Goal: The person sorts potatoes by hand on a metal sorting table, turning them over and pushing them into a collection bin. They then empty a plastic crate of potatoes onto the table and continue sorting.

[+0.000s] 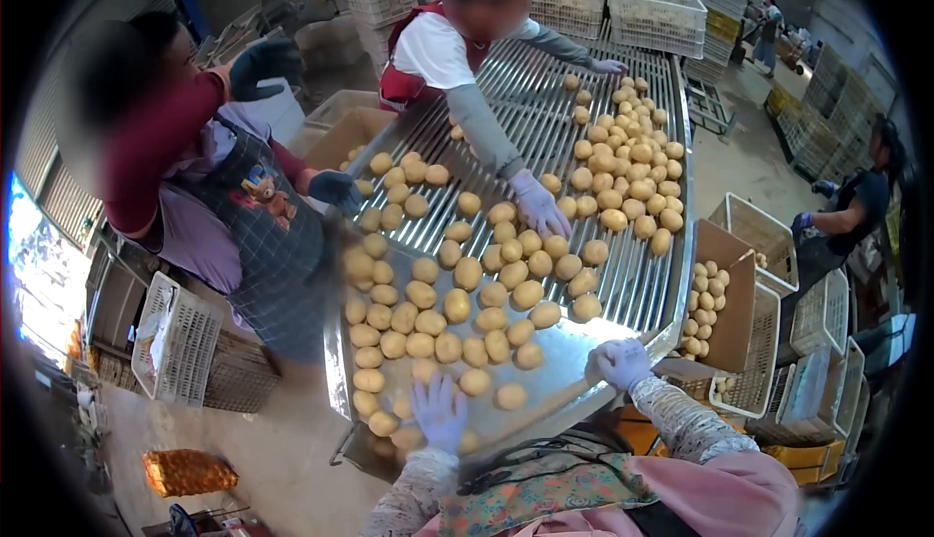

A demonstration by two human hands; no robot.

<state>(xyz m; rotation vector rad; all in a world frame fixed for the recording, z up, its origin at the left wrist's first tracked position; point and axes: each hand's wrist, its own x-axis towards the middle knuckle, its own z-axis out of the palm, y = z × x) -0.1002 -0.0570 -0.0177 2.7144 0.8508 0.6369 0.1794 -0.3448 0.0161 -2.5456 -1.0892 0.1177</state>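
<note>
My left hand [440, 412], in a pale purple glove, lies with fingers spread on the near end of the metal sorting table [584, 352], touching potatoes. Many round yellow-brown potatoes [457, 304] cover the smooth tray and the roller bars beyond it. My right hand [623, 364], gloved alike, rests at the table's near right corner with its fingers curled over the metal rim. No potato shows in it. Across the rollers a co-worker's gloved hand [540, 204] reaches onto the potatoes.
Another co-worker in a dark apron [258, 216] stands at the left side. A cardboard box [725, 294] holding potatoes and white plastic crates [759, 235] stand to the right. More crates [657, 17] sit at the far end. An orange mesh sack [190, 473] lies on the floor.
</note>
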